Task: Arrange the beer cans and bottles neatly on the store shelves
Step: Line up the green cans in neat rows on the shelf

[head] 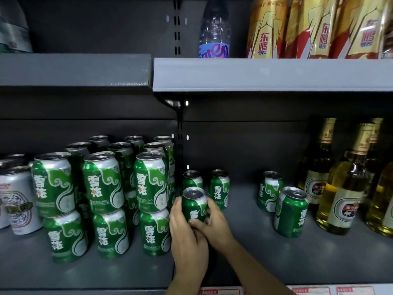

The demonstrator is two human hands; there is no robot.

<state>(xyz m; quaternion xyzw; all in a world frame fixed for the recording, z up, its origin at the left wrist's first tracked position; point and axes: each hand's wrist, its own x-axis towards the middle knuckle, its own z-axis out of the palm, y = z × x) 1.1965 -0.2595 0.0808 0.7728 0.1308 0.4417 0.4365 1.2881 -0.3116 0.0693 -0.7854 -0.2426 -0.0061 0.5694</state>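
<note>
A: A glossy green can (194, 204) is gripped upright between left hand (187, 233) and right hand (214, 222), low over the grey metal shelf (244, 252).

B: It's hemmed in: stacked cans (148, 201) just left, two cans (219, 188) behind, glass bottles (340, 184) well right.

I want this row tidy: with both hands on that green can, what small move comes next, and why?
Probably set the held can down upright directly in front of the back can. Both the left hand and right hand grip it, and the shelf there is bare, beside the stacked cans.
</note>
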